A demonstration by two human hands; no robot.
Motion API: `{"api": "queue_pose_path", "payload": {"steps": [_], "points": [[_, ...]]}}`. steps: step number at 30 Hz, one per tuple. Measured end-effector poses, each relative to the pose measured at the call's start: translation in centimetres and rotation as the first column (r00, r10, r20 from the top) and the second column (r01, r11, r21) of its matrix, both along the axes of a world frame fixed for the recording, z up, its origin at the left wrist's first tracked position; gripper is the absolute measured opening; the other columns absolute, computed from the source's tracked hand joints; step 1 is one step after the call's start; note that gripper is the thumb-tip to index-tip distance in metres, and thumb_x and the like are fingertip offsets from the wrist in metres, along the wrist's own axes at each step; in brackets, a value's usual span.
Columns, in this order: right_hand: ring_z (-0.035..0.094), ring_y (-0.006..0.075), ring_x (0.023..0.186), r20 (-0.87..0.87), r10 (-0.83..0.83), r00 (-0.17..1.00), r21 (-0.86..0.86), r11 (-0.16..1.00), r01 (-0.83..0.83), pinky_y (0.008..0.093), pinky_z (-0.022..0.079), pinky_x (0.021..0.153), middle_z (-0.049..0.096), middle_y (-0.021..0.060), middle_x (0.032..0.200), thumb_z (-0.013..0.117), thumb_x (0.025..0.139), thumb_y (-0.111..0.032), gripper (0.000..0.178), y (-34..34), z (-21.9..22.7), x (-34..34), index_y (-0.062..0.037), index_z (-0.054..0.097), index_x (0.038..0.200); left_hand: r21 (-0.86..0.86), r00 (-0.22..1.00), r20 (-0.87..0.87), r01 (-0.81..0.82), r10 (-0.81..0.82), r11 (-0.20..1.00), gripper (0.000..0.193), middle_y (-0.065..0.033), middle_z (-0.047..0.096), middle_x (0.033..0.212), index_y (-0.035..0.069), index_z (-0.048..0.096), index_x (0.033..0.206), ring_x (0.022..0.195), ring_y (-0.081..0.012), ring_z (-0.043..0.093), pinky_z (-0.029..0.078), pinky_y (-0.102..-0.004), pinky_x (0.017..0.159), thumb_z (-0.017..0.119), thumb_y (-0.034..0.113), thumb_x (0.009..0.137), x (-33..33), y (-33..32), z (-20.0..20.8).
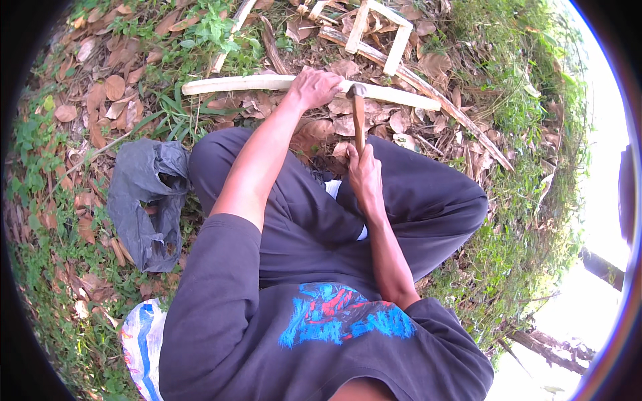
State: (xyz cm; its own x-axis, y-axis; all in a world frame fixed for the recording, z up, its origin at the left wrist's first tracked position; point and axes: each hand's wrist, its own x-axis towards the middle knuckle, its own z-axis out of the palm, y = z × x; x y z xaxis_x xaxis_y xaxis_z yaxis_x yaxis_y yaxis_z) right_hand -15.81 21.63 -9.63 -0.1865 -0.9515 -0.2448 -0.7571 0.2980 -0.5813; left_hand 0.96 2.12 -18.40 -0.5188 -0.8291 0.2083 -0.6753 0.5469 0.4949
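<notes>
A long pale wooden strip [241,84] lies crosswise in front of my folded legs. My left hand [315,87] is closed over its middle, the fingers wrapped across the wood. In my right hand [366,174] is a hammer [360,120], gripped low on its brown wooden handle. The metal hammer head is at the strip, just right of my left hand; whether it touches the wood I cannot tell. Any nail under the hammer head is hidden.
Beyond the strip lie a pale wooden frame [395,48], a long split branch [461,120] and another wooden stick [232,33]. A grey plastic bag [144,207] sits by my left knee, and a white and blue bag [142,347] is behind it. Dry leaves and grass cover the ground.
</notes>
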Motion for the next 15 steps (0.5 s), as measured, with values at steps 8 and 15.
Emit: {"api": "queue_pose_path", "payload": {"steps": [8, 15], "points": [[0.06, 0.0545, 0.069, 0.099, -0.041, 0.994, -0.119, 0.992, 0.052, 0.0554, 0.041, 0.054, 0.059, 0.0313, 0.068, 0.053, 0.107, -0.031, 0.034, -1.6, 6.6, 2.3, 0.0002, 0.043, 0.097, -0.142, 0.995, -0.093, -0.046, 0.034, 0.989, 0.023, -0.0046, 0.077, 0.106, 0.015, 0.073, 0.112, 0.09, -0.0256, 0.076, 0.061, -0.0413, 0.079, 0.063, 0.023, 0.093, 0.4, 0.2, -2.2], [0.055, 0.0592, 0.073, 0.023, 0.019, 1.0, -0.073, 0.997, -0.017, 0.062, 0.038, 0.056, 0.058, 0.0353, 0.072, 0.052, 0.107, -0.036, 0.039, -1.6, 3.5, 1.1, -0.0002, 0.043, 0.097, 0.008, 0.999, -0.038, -0.03, 0.03, 1.0, 0.028, -0.0062, 0.075, 0.113, 0.013, 0.074, 0.115, 0.099, -0.0286, 0.073, 0.06, -0.0424, 0.087, 0.062, 0.026, 0.094, 0.2, 0.3, -0.5]]}}
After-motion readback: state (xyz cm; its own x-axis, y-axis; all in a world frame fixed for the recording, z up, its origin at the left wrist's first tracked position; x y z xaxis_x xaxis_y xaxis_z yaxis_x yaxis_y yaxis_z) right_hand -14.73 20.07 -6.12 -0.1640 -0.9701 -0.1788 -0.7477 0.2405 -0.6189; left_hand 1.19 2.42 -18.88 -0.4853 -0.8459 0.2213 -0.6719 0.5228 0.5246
